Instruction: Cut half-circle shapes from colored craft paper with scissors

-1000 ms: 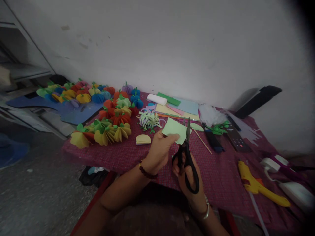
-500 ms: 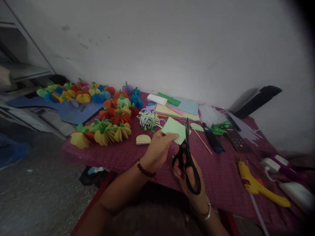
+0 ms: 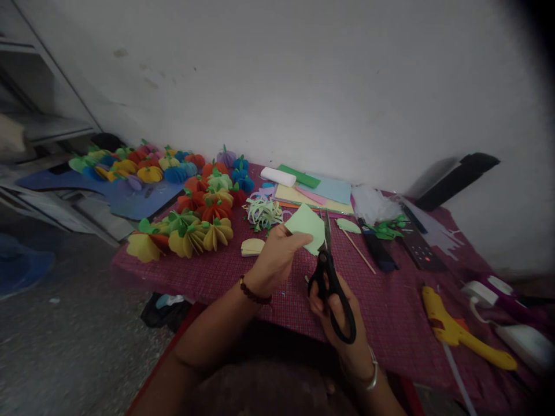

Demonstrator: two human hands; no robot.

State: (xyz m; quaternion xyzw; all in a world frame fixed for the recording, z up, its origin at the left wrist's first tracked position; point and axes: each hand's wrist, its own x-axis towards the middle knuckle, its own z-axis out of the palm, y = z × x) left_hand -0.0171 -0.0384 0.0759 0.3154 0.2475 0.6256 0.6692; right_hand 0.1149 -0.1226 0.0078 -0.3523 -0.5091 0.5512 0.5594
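Between the thumb and fingers of my left hand (image 3: 280, 254) is a piece of light green paper (image 3: 306, 224), its right edge now rounded. My right hand (image 3: 336, 306) grips black-handled scissors (image 3: 328, 271) by the finger loops, blades pointing up and slightly parted beside the paper's right edge. To the left of my left hand lies a small stack of cream paper pieces (image 3: 252, 248). Curly pale green paper strips (image 3: 263, 211) are heaped just beyond it. A light green leaf-shaped paper piece (image 3: 348, 226) and a thin wooden stick (image 3: 359, 252) lie right of the scissors.
Many paper pumpkins (image 3: 186, 240) crowd the table's left side and a blue board (image 3: 130, 202). Coloured paper sheets (image 3: 333, 190) lie against the wall. On the right are a yellow glue gun (image 3: 451, 326), a dark remote-like device (image 3: 420, 251) and a white plastic bag (image 3: 375, 205).
The scissors have trimmed the paper's right side, where a corner showed before, into a curve. The blades have closed somewhat and moved slightly left.
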